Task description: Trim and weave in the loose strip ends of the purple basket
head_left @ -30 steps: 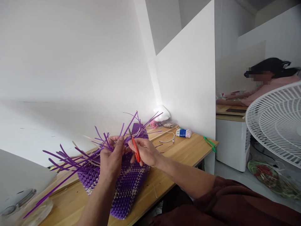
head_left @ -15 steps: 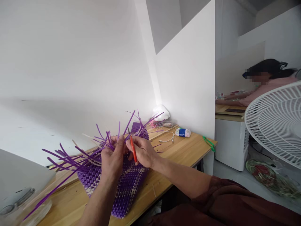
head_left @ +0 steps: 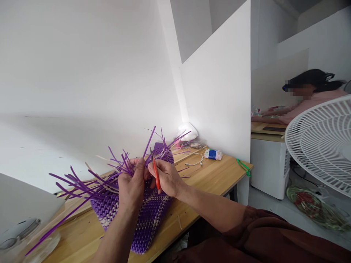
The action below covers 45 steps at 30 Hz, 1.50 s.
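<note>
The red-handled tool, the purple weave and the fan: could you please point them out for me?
Red-handled tool (head_left: 156, 174), head view: on its handle.
Purple weave (head_left: 150, 216), head view: on its checked side, low in front.
Fan (head_left: 325, 146), head view: on its white grille.

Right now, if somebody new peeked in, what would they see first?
Probably the purple woven piece on the wooden table, with loose purple strips sticking out every which way along its top. Next, perhaps the bright red-handled tool in the right hand, close beside the left hand. A big white fan also stands out at the picture's right edge.
</note>
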Tool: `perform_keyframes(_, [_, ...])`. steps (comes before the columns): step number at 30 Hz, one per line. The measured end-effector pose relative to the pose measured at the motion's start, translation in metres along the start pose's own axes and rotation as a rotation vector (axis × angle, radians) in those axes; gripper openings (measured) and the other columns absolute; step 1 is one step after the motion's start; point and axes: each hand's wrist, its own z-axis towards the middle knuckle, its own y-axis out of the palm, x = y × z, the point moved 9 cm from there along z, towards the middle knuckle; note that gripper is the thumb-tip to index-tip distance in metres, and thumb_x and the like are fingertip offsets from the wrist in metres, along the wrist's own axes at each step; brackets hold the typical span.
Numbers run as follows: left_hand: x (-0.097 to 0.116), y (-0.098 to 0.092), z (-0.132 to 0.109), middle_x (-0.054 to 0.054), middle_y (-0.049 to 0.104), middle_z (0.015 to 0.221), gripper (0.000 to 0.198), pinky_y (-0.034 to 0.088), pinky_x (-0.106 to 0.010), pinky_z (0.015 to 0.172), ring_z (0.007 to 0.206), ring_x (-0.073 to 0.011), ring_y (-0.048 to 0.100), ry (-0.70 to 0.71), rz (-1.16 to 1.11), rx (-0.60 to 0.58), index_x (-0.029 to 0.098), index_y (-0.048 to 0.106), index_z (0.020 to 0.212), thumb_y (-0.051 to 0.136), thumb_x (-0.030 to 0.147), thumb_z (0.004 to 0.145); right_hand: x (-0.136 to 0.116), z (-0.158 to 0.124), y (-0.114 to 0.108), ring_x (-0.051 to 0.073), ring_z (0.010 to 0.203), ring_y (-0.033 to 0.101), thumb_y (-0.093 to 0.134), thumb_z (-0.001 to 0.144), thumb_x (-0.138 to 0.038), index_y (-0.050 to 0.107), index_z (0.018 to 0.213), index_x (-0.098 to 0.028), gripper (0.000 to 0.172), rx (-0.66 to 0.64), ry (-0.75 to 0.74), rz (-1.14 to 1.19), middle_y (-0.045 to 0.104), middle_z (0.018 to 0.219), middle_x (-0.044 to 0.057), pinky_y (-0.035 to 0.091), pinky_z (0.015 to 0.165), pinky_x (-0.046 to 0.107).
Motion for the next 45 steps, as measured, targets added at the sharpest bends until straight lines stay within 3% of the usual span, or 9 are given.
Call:
perform_keyframes(10, [0.001,0.003,-0.001,0.008,0.047,0.048,0.028,0.035,-0.017,0.041,0.040,-0.0066,0.041,-0.013,0.036,-0.031,0.018,0.053,0.077,0.068,0.040,0.085,0.001,0.003,0.002,0.011,0.049,0.053,0.056,0.090,-0.063,0.060,0.085,-0.019,0.044,-0.006,-0.025,0.006,0.058,0.071,-0.001,0.040,0.035,0.020])
perform_keyframes(20, [-0.003,0.009,-0.004,0.007,0.043,0.046,0.030,0.032,-0.017,0.041,0.040,-0.0057,0.039,-0.034,-0.056,-0.099,0.018,0.052,0.072,0.067,0.039,0.088,-0.006,0.002,0.005,0.009,0.059,0.051,0.053,0.095,-0.053,0.054,0.071,-0.018,0.042,0.060,-0.143,0.039,0.055,0.067,-0.002,0.042,0.053,0.021])
perform_keyframes(24, [-0.012,0.007,0.000,0.007,0.043,0.047,0.031,0.036,-0.018,0.044,0.043,-0.0065,0.039,-0.037,-0.071,-0.140,0.018,0.054,0.073,0.067,0.041,0.088,-0.001,0.002,0.005,0.008,0.052,0.050,0.056,0.092,-0.055,0.053,0.071,-0.019,0.043,0.079,-0.133,0.121,0.052,0.065,-0.004,0.042,0.047,0.021])
perform_keyframes(28, [-0.018,-0.006,0.007,0.008,0.043,0.047,0.026,0.037,-0.018,0.047,0.045,-0.0072,0.040,-0.035,-0.046,-0.066,0.017,0.059,0.080,0.074,0.039,0.082,-0.009,0.001,-0.012,0.006,0.040,0.049,0.059,0.088,-0.058,0.051,0.071,-0.019,0.043,0.134,-0.113,0.170,0.046,0.064,-0.006,0.035,0.037,0.019])
perform_keyframes(32, [-0.022,-0.015,0.014,0.007,0.049,0.052,0.027,0.037,-0.018,0.050,0.048,-0.0062,0.040,-0.080,-0.053,-0.031,0.016,0.064,0.081,0.082,0.036,0.074,-0.030,0.000,-0.032,0.007,0.044,0.050,0.065,0.085,-0.051,0.051,0.068,-0.018,0.040,-0.068,-0.066,-0.037,0.047,0.062,-0.005,0.033,0.040,0.020])
perform_keyframes(35, [-0.025,-0.019,0.019,0.006,0.052,0.055,0.028,0.038,-0.019,0.052,0.050,-0.0059,0.041,-0.122,-0.042,-0.061,0.015,0.069,0.079,0.086,0.034,0.068,-0.049,-0.001,-0.056,0.007,0.051,0.040,0.064,0.086,-0.046,0.044,0.060,-0.019,0.043,-0.217,-0.108,-0.377,0.041,0.058,-0.005,0.031,0.048,0.024])
perform_keyframes(39, [-0.027,-0.018,0.022,0.004,0.057,0.059,0.029,0.037,-0.019,0.054,0.053,-0.0059,0.044,-0.140,0.005,-0.134,0.015,0.071,0.075,0.089,0.034,0.064,-0.056,-0.002,-0.070,0.008,0.056,0.032,0.065,0.085,-0.044,0.038,0.058,-0.019,0.046,-0.462,-0.116,-0.697,0.036,0.058,-0.005,0.025,0.051,0.026])
perform_keyframes(45, [-0.029,-0.017,0.022,0.003,0.060,0.064,0.029,0.036,-0.018,0.056,0.060,-0.0075,0.048,-0.144,0.066,-0.181,0.017,0.072,0.076,0.090,0.036,0.064,-0.064,0.000,-0.063,0.009,0.056,0.030,0.065,0.086,-0.050,0.034,0.058,-0.019,0.052,-0.524,-0.128,-0.827,0.033,0.058,-0.004,0.024,0.052,0.028])
